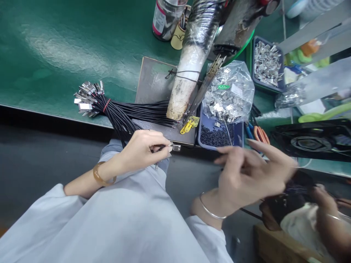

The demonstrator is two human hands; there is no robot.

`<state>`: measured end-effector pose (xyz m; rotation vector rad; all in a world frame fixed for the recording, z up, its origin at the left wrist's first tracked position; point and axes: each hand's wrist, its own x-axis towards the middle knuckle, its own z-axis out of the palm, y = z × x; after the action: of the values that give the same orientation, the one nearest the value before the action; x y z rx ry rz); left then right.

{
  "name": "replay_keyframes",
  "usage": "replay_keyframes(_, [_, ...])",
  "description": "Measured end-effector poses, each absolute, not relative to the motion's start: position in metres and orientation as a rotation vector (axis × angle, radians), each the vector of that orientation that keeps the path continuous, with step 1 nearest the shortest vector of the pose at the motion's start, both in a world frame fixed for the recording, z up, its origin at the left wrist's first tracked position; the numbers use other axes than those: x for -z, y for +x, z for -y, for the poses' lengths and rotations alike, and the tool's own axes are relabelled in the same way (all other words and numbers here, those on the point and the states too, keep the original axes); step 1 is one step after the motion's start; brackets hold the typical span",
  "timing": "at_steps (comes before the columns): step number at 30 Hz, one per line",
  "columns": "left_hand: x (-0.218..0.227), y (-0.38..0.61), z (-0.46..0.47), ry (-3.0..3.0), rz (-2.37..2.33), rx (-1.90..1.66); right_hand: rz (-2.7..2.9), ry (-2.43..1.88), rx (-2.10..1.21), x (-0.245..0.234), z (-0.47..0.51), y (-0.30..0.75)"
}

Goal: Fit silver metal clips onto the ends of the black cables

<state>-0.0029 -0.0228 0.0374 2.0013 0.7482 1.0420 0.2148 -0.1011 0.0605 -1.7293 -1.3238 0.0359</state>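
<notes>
My left hand (146,148) is closed in a pinch in front of the bench edge. Its fingertips grip a cable end with a small metal USB connector (177,148) poking out to the right. My right hand (249,173), smeared by motion, hovers just in front of the blue tray (210,147); its fingers are apart and I see nothing between them. Tiny black sleeve pieces (214,136) lie in that tray, below a clear bag of metal connector shells (227,98). A bundle of black cables (117,113), tied with a red band, lies left with metal connectors at its end.
A soldering iron (201,93) and a white wrapped tube (186,76) slant over a grey board (153,82). Behind stand a jar (166,22) and a beige cup (178,38). To the right are a bin of metal shells (267,64), orange-handled scissors (261,135), a black fan (309,142) and another person (307,223).
</notes>
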Motion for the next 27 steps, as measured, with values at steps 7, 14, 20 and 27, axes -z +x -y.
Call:
replay_keyframes(7, [-0.029, -0.010, -0.002, 2.062, -0.914, -1.316, 1.567, -2.145, 0.149, -0.051, 0.049, 0.272])
replay_keyframes(14, [-0.023, 0.007, -0.024, 2.682, -1.182, -0.858, 1.874, -2.287, 0.220, -0.046, 0.025, 0.277])
replay_keyframes(20, [-0.019, -0.004, -0.016, 2.578, -0.936, -1.091, 1.919, -2.165, 0.266, -0.040, 0.016, 0.280])
replay_keyframes(27, [-0.028, -0.009, -0.003, 2.421, -0.610, -1.162, 1.465, -1.744, 0.173, -0.051, 0.032, 0.256])
